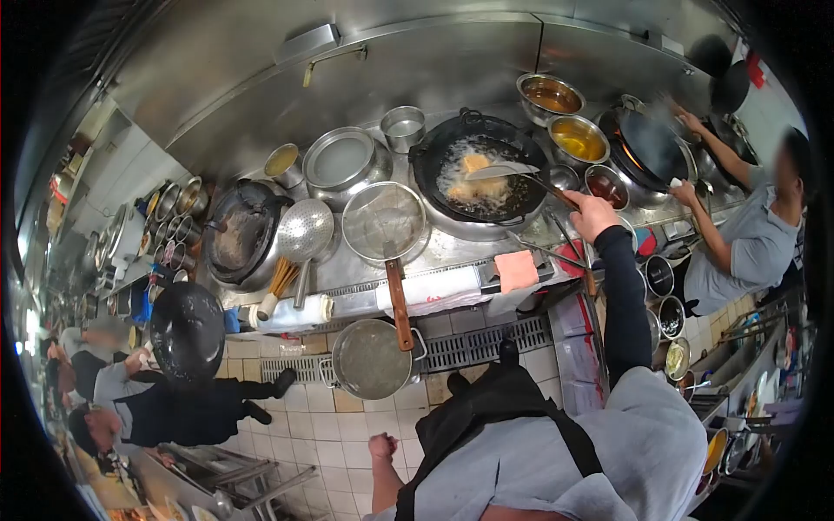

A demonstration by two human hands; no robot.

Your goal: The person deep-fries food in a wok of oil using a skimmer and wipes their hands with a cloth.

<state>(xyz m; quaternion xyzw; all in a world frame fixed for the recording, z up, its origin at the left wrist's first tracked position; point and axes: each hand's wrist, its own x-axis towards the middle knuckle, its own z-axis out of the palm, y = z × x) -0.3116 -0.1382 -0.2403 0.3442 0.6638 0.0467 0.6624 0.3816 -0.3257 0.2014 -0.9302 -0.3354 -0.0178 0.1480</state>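
Observation:
My right hand [592, 215] is closed around the wooden handle of a metal spatula [502, 171]. The spatula's blade reaches over a black wok [426, 165] in which golden pieces [476, 162] fry in bubbling oil. Down by my side, away from the counter, my left hand [383, 445] hangs with its fingers curled, and I cannot make out anything in it. Left of the wok, a mesh strainer [382, 219] with a wooden handle rests on the counter, beside a perforated ladle [306, 230].
Bowls of amber liquid [551, 94] and yellow liquid [579, 140] stand behind the wok. A large pot [372, 359] is below the counter edge. At the right a co-worker [747, 226] handles another wok; another person [165, 399] holds a wok [187, 333] at the left.

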